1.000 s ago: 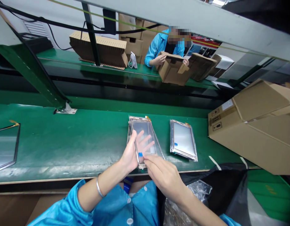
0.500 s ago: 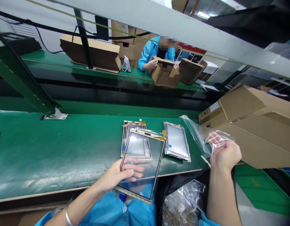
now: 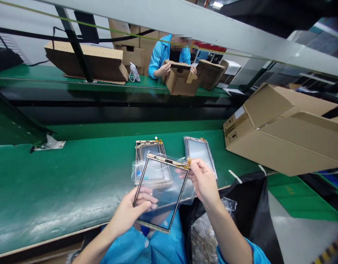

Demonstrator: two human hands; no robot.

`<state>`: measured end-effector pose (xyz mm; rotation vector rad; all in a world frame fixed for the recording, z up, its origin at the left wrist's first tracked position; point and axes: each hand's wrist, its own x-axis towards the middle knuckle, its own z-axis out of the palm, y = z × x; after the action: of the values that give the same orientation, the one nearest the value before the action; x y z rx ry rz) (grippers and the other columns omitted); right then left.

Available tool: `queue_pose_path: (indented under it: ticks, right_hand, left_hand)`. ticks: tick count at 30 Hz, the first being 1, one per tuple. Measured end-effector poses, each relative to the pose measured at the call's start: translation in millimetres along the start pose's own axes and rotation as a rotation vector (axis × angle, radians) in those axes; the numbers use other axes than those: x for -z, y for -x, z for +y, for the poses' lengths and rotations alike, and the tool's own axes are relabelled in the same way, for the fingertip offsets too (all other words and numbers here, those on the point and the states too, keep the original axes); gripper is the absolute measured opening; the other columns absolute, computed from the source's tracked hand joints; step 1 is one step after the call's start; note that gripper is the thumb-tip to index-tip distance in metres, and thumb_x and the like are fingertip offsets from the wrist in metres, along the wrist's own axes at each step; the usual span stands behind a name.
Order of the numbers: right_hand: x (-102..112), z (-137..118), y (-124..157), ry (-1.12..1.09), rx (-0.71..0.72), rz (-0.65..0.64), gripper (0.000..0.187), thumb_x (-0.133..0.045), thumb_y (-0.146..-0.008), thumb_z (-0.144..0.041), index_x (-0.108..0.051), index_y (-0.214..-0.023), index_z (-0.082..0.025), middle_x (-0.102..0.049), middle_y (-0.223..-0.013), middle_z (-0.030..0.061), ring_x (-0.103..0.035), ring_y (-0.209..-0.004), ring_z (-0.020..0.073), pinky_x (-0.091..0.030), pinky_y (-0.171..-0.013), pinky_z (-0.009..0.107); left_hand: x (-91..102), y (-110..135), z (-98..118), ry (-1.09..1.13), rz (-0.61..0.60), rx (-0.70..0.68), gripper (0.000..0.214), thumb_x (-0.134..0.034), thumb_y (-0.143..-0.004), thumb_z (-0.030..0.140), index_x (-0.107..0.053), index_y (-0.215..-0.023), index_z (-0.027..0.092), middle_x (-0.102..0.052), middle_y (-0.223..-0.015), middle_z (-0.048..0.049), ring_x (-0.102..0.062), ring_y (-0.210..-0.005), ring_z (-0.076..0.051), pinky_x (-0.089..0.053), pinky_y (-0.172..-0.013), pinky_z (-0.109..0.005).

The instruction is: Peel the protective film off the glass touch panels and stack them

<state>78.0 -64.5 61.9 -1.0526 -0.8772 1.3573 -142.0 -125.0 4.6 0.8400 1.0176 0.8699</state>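
Note:
My left hand (image 3: 136, 205) grips the left edge of a clear touch panel (image 3: 160, 190) with a pale and black border, thumb in front and fingers behind. The panel is held tilted above the bench edge. At its upper right corner, by the orange flex cable (image 3: 189, 162), my right hand (image 3: 203, 179) is closed with thumb and fingertips pinching. Crinkled clear plastic film (image 3: 189, 190) spreads behind the panel; whether my right fingers also hold it I cannot tell. Beyond lies a stack of similar panels (image 3: 138, 146), partly hidden, and to its right a second stack (image 3: 199, 148).
A large open cardboard box (image 3: 267, 146) stands at right on the green bench (image 3: 61, 183). A black bag (image 3: 248, 205) with crumpled clear plastic (image 3: 203, 234) hangs at the front edge. Across the bench, a co-worker (image 3: 160, 55) in blue holds a carton (image 3: 182, 79). A green post (image 3: 20, 113) rises at left.
My right hand, with the clear film, has come from the right to the panel's upper right corner. The film now lies behind the panel. The view has shifted slightly.

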Motion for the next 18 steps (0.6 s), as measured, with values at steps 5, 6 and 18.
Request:
queue_pose_path:
  ticks: [5,6,18]
  right_hand:
    - [0.4,15.1,-10.1,-0.228,-0.217,-0.019,0.034,-0.083,-0.057,-0.034,-0.054,-0.065,-0.019,-0.063,-0.069,-0.003,-0.06,-0.056,0.0118,-0.045,-0.044,0.021]
    - [-2.3,24.1,-10.8,-0.277,-0.293,-0.034,0.033,-0.084,-0.055,-0.031,-0.054,-0.063,-0.018,-0.061,-0.064,-0.0041,-0.057,-0.053,0.0104,-0.043,-0.043,0.019]
    - [19.4,77.3,38.6,-0.565,-0.415,0.18,0.026,-0.081,-0.065,-0.029,-0.059,-0.072,-0.016,-0.061,-0.064,-0.0045,-0.053,-0.049,0.0038,-0.038,-0.039,0.011]
  left_hand:
    - [-18.5,11.3,-1.2,-0.033,0.139,-0.158,0.079,-0.071,-0.075,0.03,-0.03,-0.14,0.014,-0.074,-0.08,-0.0063,-0.069,-0.073,-0.019,-0.052,-0.077,-0.032]
    - [-23.9,14.6,0.5,-0.027,0.158,-0.197,0.086,-0.07,-0.076,0.029,-0.021,-0.145,0.014,-0.073,-0.078,-0.0054,-0.069,-0.071,-0.019,-0.052,-0.077,-0.032]
    - [-10.1,3.4,14.9,0.128,0.026,-0.298,0.027,-0.078,-0.067,0.041,-0.065,-0.063,0.017,-0.07,-0.075,-0.0052,-0.067,-0.079,-0.021,-0.055,-0.07,-0.029]
